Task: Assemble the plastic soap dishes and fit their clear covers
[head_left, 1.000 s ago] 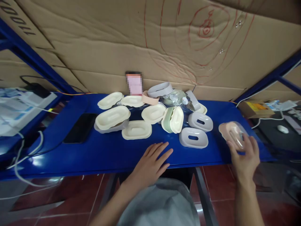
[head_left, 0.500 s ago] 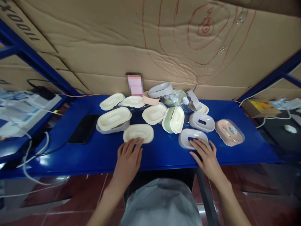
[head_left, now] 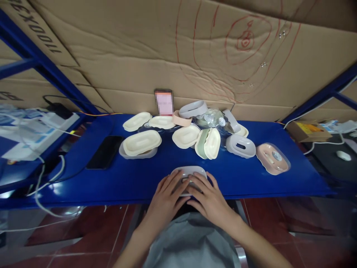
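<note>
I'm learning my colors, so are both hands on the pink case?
No, the left hand and right hand are on a light gray case, and the pink case sits apart.

At your left lies a flat black rectangular phone [head_left: 105, 152]. On the far side, you face red-marked brown cardboard sheeting [head_left: 134, 56]. A rounded white mouse [head_left: 343, 155] lies to your right.

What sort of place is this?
Likely an indoor workstation, perhaps in a workshop: a glossy blue rectangular tabletop, brown flat cardboard panels behind it, and several cream, rounded, plastic-looking pieces.
</note>
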A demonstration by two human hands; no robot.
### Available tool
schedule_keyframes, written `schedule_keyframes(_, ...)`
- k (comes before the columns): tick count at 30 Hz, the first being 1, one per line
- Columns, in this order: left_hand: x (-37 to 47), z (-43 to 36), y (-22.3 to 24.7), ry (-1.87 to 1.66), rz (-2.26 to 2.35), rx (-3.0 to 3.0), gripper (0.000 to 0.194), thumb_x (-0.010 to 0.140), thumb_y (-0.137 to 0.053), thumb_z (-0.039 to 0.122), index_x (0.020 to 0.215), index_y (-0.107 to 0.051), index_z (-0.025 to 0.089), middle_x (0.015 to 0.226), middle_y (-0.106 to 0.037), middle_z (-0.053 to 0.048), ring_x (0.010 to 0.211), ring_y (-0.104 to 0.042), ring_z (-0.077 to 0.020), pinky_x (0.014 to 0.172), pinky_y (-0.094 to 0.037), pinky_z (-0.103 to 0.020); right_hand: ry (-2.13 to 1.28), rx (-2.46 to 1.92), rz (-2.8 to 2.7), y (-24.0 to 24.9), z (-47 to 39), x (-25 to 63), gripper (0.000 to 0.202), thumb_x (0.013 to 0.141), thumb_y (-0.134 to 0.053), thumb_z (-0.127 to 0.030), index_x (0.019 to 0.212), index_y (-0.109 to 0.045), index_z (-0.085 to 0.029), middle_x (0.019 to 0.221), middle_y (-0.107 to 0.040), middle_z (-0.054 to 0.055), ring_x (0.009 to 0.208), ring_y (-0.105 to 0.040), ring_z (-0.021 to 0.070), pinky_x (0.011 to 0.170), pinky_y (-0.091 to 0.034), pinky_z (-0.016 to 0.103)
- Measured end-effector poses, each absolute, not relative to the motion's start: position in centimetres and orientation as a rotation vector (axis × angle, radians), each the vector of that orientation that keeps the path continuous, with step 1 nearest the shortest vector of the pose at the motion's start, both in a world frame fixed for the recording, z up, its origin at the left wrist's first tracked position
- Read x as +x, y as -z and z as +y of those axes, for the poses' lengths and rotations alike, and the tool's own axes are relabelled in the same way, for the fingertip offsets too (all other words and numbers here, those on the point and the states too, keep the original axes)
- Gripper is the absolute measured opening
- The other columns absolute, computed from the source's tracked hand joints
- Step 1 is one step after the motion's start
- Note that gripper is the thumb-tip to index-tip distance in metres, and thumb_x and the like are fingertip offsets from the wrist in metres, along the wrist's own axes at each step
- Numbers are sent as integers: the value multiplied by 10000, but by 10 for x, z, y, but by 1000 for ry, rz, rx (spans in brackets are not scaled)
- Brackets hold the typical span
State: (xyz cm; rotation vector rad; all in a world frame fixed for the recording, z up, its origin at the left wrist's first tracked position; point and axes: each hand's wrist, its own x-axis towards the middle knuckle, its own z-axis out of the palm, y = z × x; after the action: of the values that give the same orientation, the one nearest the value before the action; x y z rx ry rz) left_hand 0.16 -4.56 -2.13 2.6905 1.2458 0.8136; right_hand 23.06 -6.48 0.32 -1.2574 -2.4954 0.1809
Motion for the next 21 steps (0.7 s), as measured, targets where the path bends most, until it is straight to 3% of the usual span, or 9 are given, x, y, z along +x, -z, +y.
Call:
schedule_keyframes(5,-19,-39,17,-817,1125,2682,562,1091,-564,295,1637,-430,297,1627,-551,-118,1521,-511,-303,1197,-481,-484,-214,-1190,-2507,1,-61,233,465,1083,-599,-347,1533,-565,-239,1703,-431,153,1608,-357,325,1296,-322,646)
schedule_keyframes(10,-57,6,-11,-1211,1447,2538,429,1058,-584,214,1481,-602,283,1494,-658,-117,1380,-632,-301,1150,-502,-493,-195,-1257,-2434,-4,-55,232,488,1106,-525,-280,1593,-504,-256,1730,-382,149,1634,-310,319,1281,-358,639)
schedule_keyframes(13,-62,16,-25,-1320,1498,2575,296,1041,-616,207,1323,-689,260,1352,-730,-106,1267,-689,-293,1098,-525,-478,-127,-1275,-2290,-4,-45,245,442,1119,-479,-271,1554,-554,-256,1665,-493,130,1573,-426,301,1252,-420,576)
schedule_keyframes(16,-43,-1,-21,-1079,1225,2661,306,1049,-629,263,1354,-658,266,1400,-708,-98,1287,-674,-272,1088,-539,-453,-9,-1454,-2037,-3,-32,275,358,1127,-439,-261,1389,-681,-240,1398,-724,105,1332,-658,278,1102,-533,491)
schedule_keyframes(18,-27,-16,-10,-901,1102,2708,308,1055,-634,315,1360,-654,273,1470,-675,-96,1353,-638,-291,1124,-521,-489,103,-1625,-1958,-2,-23,299,358,1130,-422,-270,1350,-700,-218,1309,-765,111,1222,-711,291,1015,-553,478)
schedule_keyframes(21,-13,-26,8,-848,1106,2673,266,1056,-639,328,1310,-672,259,1494,-661,-98,1410,-599,-310,1135,-519,-516,228,-1765,-1984,-2,-10,329,400,1130,-394,-277,1413,-662,-191,1373,-738,134,1236,-704,320,1001,-549,487)
